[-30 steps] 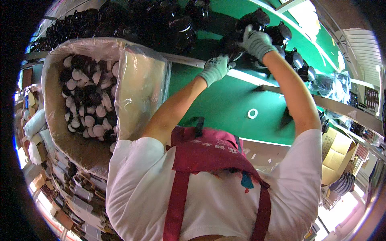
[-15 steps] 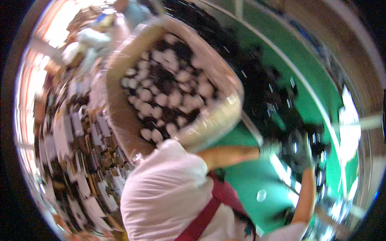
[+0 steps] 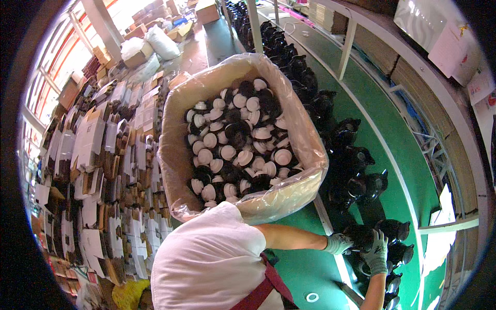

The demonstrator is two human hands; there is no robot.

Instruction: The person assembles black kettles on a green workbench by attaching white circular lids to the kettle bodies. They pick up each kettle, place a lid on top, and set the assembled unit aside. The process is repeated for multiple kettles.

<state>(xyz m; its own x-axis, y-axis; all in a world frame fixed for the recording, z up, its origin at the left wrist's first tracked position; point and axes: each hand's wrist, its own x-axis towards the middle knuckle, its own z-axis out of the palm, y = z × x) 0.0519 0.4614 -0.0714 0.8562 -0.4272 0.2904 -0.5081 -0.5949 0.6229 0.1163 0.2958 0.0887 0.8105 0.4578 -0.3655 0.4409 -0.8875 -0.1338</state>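
Observation:
Both my hands wear grey gloves and work at the right, over a green surface. A glossy black pot-like piece (image 3: 360, 236) is between them. My left hand (image 3: 338, 243) grips its left side, with the fingers partly hidden. From the near right, my right hand (image 3: 376, 253) lies with its fingers bent over the piece's right edge. More glossy black rounded pieces (image 3: 392, 230) stand close around the hands. What exactly they are is hard to tell.
A large carton (image 3: 178, 170) lined with clear plastic holds many white-and-black round parts (image 3: 227, 152). Stacks of flattened cartons (image 3: 90, 139) fill the left. A long row of black pieces (image 3: 343, 132) runs away along the green bench (image 3: 372, 111). A white ring (image 3: 312, 297) lies near me.
The view has swung and steadied from a strong blur. My hands, which were apart among the black pieces, are now closer together on one of them.

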